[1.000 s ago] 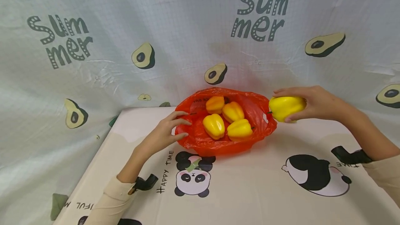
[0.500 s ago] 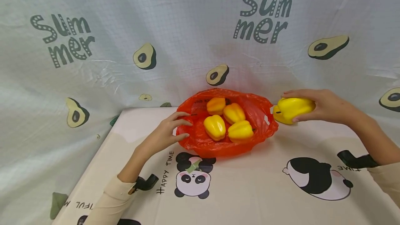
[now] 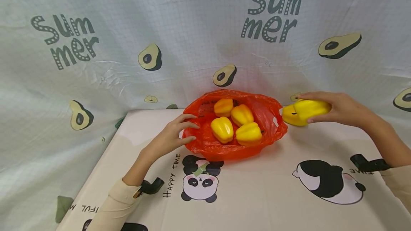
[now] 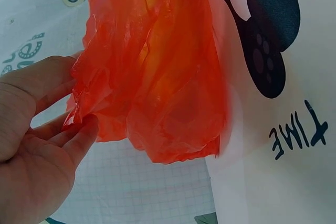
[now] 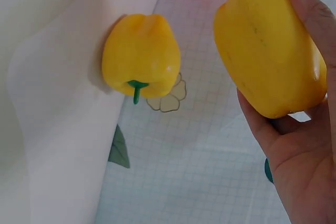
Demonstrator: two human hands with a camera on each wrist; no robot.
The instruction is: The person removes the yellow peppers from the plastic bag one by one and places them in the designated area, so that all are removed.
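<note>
Stretching in from the left, a beige sleeve (image 3: 113, 202) is giving way to a wrist with a black mount (image 3: 152, 186) strapped on. Beyond it the left hand (image 3: 167, 136) is pinching the left edge of a red plastic bag (image 3: 229, 155), its fingers curling over the rim in the left wrist view. Below the bag a printed panda (image 3: 199, 186) is sitting on the pale tablecloth (image 3: 257, 195), beside the words "Happy time".

The bag is resting on the table with its mouth gaping, and four bell peppers are lying inside: a yellow one (image 3: 222, 130) at the front left, an orange-tinged one (image 3: 223, 107) behind it, another orange-tinged one (image 3: 242, 115) just to the right, and a yellow one (image 3: 249, 134) at the front right.

Outside, near the bag's right end, a loose yellow pepper (image 5: 140, 55) is lying on the table by the patterned backdrop (image 3: 189, 27). To its right another yellow pepper (image 3: 313, 111) is partly covering it in the head view, while the right hand (image 3: 348, 109) is gripping this pepper between thumb and fingers. Farther right, a second black mount (image 3: 369, 163) and beige sleeve (image 3: 399, 181) are showing.
</note>
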